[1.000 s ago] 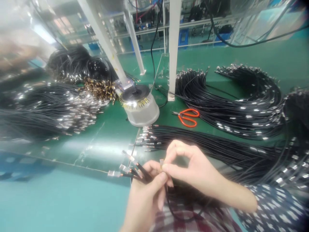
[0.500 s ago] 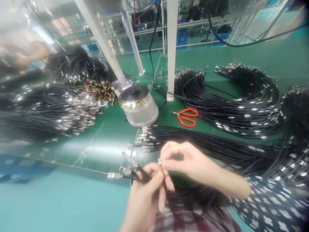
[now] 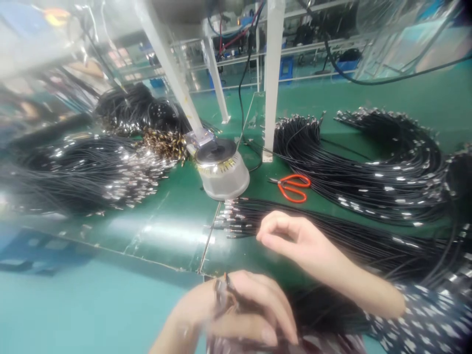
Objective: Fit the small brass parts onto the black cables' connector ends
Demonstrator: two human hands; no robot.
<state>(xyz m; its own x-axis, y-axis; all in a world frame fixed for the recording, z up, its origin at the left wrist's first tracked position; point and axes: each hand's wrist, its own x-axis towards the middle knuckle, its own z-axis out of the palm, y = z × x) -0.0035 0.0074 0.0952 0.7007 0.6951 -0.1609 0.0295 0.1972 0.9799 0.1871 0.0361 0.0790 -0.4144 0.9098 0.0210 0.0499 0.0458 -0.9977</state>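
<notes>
Close to the table's front edge, my left hand is blurred by motion, its fingers curled around black cables. Their metal connector ends stick out near the thumb. My right hand hovers farther forward and to the right, thumb and forefinger pinched together. Whatever may be between those fingertips is hidden. Just beyond it lies a bundle of black cables with metal connector ends pointing left.
A whitish round device with a black top stands at the centre. Orange-handled snips lie right of it. More cable bundles curve at the right, others at the left. A white post rises behind. Blurred people work far left.
My hands have come apart. The left has turned over and dropped toward me with its cables; the right stays raised and pinched. The view has shifted slightly.
</notes>
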